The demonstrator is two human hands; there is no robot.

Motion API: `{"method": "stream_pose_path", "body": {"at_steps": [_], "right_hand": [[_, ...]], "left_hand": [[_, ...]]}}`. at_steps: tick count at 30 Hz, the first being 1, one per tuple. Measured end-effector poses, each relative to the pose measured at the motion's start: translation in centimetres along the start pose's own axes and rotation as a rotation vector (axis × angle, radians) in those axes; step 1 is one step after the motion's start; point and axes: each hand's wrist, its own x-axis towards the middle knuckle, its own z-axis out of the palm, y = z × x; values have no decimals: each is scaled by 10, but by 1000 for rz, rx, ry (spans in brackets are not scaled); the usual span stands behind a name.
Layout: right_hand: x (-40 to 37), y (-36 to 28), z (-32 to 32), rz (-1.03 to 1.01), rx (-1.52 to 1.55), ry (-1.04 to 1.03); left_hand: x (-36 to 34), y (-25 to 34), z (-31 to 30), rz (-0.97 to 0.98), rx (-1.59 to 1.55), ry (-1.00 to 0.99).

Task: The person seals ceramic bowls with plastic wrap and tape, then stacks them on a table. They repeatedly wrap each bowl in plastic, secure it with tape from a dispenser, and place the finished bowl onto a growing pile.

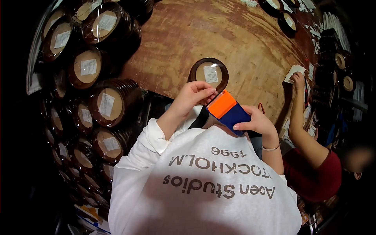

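Note:
My right hand [255, 120] is closed around the blue body of an orange and blue tape dispenser [229, 109], tilted in front of my chest. At its dark toothed edge, the fingers of my left hand [195, 97] are pinched together. Whatever lies between those fingertips is too small to make out. Just beyond my hands, a round dark-brown frame [224, 76] with a beige centre and a white printed label [210, 73] lies at the table's near edge. My left hand partly covers its lower rim.
Stacks of similar round brown frames [107, 105] crowd the left side. The worn wooden table [188, 35] spreads ahead. On the right, a co-worker in a red sleeve [313, 172] rests a hand [298, 80] by a white paper [293, 72]. More frames [289, 22] sit far right.

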Motion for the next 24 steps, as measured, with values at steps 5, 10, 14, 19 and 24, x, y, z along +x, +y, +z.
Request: {"method": "stream_pose_path", "body": {"at_steps": [5,10,14,19,24], "right_hand": [[-3,-1,-2,-12,32,-17],[-2,3,-4,-21,36,-22],[0,2,-5,-9,40,-22],[6,3,-1,22,102,31],[1,-14,-6,60,97,14]], "left_hand": [[4,7,-6,-72,-96,-100],[7,7,-6,-133,-203,-139],[8,2,1,-66,21,-18],[18,4,0,92,191,114],[27,38,-5,196,283,145]]}}
